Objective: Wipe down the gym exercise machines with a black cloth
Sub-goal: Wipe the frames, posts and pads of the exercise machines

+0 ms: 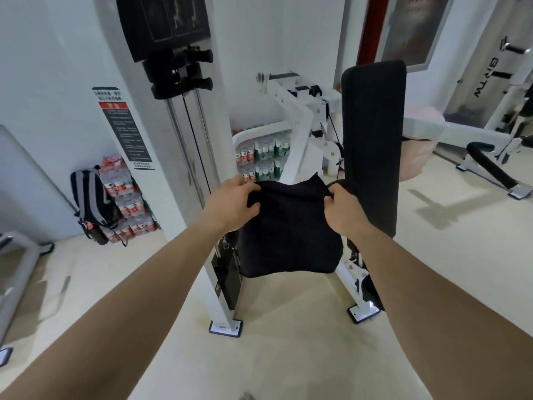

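A black cloth point(290, 232) hangs spread out in front of me, held by its two upper corners. My left hand point(230, 202) pinches the upper left corner and my right hand point(344, 210) pinches the upper right one. Behind the cloth stands a white exercise machine point(300, 131) with a tall black back pad point(372, 134) just right of my right hand. A white upright point(222, 157) with black handles point(184, 72) and guide rods rises to the left of the cloth.
A dark backpack point(92, 202) leans against stacked packs of water bottles point(124, 197) at the left wall. More bottle packs point(262, 157) sit behind the machine. Another white machine point(490, 157) stands at the right. The machine's feet point(226, 327) rest on the pale floor.
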A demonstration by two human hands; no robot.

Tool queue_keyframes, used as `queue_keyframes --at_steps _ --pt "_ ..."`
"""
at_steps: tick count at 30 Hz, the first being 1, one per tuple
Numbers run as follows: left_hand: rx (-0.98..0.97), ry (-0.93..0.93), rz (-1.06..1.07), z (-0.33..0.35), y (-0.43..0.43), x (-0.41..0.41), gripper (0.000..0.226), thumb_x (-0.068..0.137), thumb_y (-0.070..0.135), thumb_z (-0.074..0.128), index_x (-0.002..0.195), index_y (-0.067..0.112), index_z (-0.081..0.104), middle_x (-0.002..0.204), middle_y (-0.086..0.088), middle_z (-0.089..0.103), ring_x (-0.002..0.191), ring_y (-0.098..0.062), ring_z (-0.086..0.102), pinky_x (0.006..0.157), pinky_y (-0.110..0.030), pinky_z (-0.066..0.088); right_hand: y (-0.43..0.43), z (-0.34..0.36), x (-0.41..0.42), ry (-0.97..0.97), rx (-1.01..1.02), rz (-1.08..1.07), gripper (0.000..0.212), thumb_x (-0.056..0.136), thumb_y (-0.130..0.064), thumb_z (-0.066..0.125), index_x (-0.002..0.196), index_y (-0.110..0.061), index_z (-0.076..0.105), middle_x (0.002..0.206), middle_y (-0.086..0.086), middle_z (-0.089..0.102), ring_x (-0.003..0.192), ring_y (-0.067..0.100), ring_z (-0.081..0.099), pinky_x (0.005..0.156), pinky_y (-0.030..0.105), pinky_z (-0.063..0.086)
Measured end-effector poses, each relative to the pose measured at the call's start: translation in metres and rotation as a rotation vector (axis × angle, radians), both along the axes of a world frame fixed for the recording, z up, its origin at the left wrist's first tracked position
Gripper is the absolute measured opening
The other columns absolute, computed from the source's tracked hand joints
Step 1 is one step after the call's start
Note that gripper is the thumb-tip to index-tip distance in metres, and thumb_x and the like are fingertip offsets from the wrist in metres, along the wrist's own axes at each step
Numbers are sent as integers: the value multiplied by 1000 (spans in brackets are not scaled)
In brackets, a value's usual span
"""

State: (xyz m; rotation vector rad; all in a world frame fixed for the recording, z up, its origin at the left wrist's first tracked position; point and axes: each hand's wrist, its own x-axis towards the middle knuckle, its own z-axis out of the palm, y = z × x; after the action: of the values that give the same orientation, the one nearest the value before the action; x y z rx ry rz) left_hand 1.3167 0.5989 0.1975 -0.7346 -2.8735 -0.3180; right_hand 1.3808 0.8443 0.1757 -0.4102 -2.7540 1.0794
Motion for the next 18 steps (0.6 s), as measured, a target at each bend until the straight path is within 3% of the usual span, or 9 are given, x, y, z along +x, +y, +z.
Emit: queue_keyframes --at_steps 5,10,14,18 --pt "-38 -4 33 -22 18 -80 56 92 48 58 143 28 46 126 -3 47 121 -24 46 93 -42 50 1 -27 -74 -56 -86 -69 17 104 -19 39 112 -11 52 98 11 62 81 25 60 70 38 47" --pt "43 -89 -24 -50 47 -172 62 91 44 62 146 24 42 133 -5 43 127 -25 41 100 -40 46 5 -48 -152 -26 0 -257 15 103 -21 40 102 -14 53 94 5 62 84 26 61 72 41 53" --pt "119 -183 -92 -79 75 -219 63 93 38 62 148 19 38 141 -8 38 129 -27 43 104 -40 44 7 -61 -193 -25 100 -377 22 102 -24 43 117 -17 57 112 4 60 97 24 59 82 44 53" --pt "191 -373 -118 -114 99 -232 63 99 36 57 153 16 30 147 -10 32 131 -29 45 108 -40 42 -6 -85 -203 93 406 -405 43 91 -25 61 131 -12 52 129 12 51 111 30 52 89 42 50"
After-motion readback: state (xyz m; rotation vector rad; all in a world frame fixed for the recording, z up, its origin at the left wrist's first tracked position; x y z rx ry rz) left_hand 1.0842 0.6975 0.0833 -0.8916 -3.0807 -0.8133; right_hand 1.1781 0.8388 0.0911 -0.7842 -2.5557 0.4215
